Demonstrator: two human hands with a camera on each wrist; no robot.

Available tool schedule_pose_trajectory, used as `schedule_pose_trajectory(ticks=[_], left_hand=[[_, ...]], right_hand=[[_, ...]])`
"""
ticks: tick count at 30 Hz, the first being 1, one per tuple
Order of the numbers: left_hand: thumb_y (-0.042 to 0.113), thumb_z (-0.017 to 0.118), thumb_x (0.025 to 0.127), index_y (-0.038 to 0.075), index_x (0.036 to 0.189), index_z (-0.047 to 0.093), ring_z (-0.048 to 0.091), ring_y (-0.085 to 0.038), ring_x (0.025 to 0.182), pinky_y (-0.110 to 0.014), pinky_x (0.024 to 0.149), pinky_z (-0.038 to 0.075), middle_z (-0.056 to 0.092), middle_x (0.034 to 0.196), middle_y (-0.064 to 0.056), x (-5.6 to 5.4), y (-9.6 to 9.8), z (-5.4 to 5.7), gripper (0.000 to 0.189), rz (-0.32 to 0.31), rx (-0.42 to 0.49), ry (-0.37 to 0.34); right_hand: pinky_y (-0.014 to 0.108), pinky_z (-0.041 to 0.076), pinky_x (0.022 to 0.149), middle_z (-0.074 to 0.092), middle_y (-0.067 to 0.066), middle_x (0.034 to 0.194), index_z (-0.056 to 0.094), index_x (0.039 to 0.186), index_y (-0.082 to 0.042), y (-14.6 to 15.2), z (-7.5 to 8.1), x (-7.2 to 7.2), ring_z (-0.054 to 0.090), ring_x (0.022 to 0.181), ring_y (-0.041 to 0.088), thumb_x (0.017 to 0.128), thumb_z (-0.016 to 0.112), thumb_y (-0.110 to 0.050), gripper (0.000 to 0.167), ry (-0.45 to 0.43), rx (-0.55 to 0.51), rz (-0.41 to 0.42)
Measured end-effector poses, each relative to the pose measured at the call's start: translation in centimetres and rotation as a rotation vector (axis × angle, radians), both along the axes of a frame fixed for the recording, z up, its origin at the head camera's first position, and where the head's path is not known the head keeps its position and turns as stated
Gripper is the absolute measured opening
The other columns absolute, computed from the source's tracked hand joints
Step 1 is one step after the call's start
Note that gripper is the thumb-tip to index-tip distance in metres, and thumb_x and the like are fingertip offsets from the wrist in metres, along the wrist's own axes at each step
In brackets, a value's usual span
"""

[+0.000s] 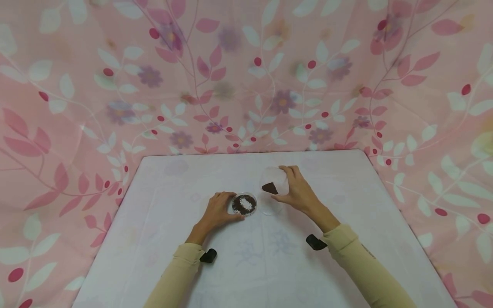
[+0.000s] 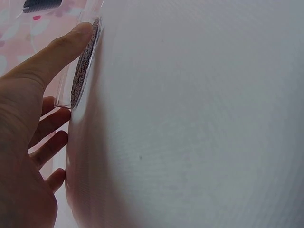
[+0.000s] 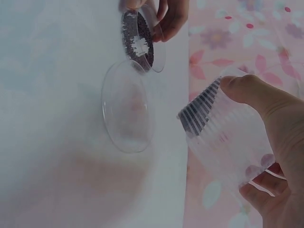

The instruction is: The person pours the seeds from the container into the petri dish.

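Note:
My left hand [image 1: 219,209] holds a small clear petri dish [image 1: 255,208] on the table, thumb at the near side and fingers at the far side. Dark brown grains [image 1: 237,209] lie in it around a bare whitish patch in the middle. In my right hand [image 1: 298,192] is a clear ribbed plastic cup [image 3: 228,137], gripped between thumb and fingers and tipped toward the dish. More dark grains [image 3: 202,109] have gathered in the cup's lower corner. A clear round lid [image 3: 126,107] lies between the dish and my right hand, partly under the cup in the head view.
A white cloth with faint prints covers the table [image 1: 246,273]. Behind it and at both sides hangs a pink floral curtain [image 1: 239,85]. Each wrist carries a black camera, the left one [image 1: 208,256] and the right one [image 1: 316,242], close over the cloth.

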State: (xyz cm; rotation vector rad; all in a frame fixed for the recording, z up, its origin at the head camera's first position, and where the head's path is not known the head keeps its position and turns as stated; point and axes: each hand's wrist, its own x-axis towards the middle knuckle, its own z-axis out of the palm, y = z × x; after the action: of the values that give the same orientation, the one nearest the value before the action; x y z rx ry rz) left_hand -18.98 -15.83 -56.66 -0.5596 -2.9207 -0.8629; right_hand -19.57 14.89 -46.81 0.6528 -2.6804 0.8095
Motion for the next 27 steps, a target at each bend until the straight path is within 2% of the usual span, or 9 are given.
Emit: schedule_pose_trajectory(ticks=[12, 23, 27], left_hand=[[0.059, 0.085, 0.063, 0.015, 0.133, 0.055, 0.052, -0.026, 0.122, -0.046, 0.11, 0.035, 0.062, 0.13, -0.003, 0.0, 0.0, -0.1, 0.087, 0.001, 0.006, 0.005], [0.055, 0.087, 0.062, 0.013, 0.131, 0.057, 0.053, -0.028, 0.121, -0.049, 0.109, 0.036, 0.063, 0.128, -0.005, 0.0, 0.0, 0.1, 0.086, -0.001, 0.02, 0.032], [0.056, 0.086, 0.063, 0.014, 0.133, 0.056, 0.052, -0.028, 0.123, -0.048, 0.111, 0.035, 0.062, 0.13, -0.005, 0.0, 0.1, 0.1, 0.087, -0.004, 0.01, 0.016]], right_hand=[[0.051, 0.054, 0.091, 0.045, 0.019, 0.129, 0.039, 0.143, -0.005, 1.8, -0.8, 0.6, 0.059, 0.108, 0.037, 0.066, 0.091, -0.034, 0.097, -0.012, -0.061, -0.038], [0.053, 0.054, 0.09, 0.045, 0.022, 0.129, 0.038, 0.143, -0.006, 3.4, -1.8, 0.9, 0.06, 0.106, 0.038, 0.068, 0.088, -0.04, 0.097, -0.032, -0.085, -0.066], [0.055, 0.053, 0.091, 0.045, 0.023, 0.129, 0.039, 0.142, -0.004, 4.1, -1.9, 1.2, 0.059, 0.107, 0.038, 0.068, 0.089, -0.038, 0.095, -0.033, -0.108, -0.083]])
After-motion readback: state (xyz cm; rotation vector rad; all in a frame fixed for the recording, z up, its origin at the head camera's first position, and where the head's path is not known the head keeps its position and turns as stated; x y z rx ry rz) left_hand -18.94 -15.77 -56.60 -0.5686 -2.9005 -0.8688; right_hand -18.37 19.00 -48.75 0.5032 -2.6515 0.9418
